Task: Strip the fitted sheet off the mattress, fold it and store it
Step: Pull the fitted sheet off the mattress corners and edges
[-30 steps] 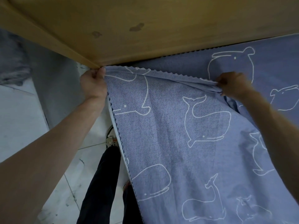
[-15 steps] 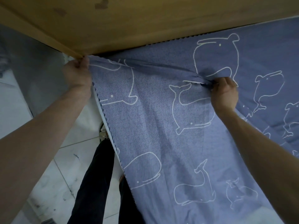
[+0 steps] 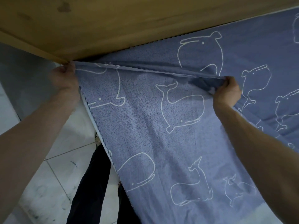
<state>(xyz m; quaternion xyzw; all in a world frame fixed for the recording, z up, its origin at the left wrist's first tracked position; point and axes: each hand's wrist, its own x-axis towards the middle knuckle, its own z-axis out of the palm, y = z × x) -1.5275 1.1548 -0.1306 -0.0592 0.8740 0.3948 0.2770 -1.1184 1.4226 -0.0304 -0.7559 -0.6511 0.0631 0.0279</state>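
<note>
The blue sheet (image 3: 161, 126) with white whale outlines is lifted at its near part and hangs down toward me; the rest lies flat at the right. My left hand (image 3: 65, 78) grips the sheet's corner beside the wooden bed board. My right hand (image 3: 228, 92) clutches a bunched fold of the same top edge further right. The edge is stretched taut between both hands. The mattress is hidden under the fabric.
A wooden bed board (image 3: 129, 21) runs across the top. White floor tiles (image 3: 53, 175) with dark scuffs lie at the lower left. My legs in dark trousers (image 3: 90, 191) stand beside the hanging sheet. A grey wall surface (image 3: 24, 78) is at the left.
My right hand has moved rightward along the sheet's top edge, widening the span between my hands and pulling the edge taut. My left hand keeps its hold at the corner.
</note>
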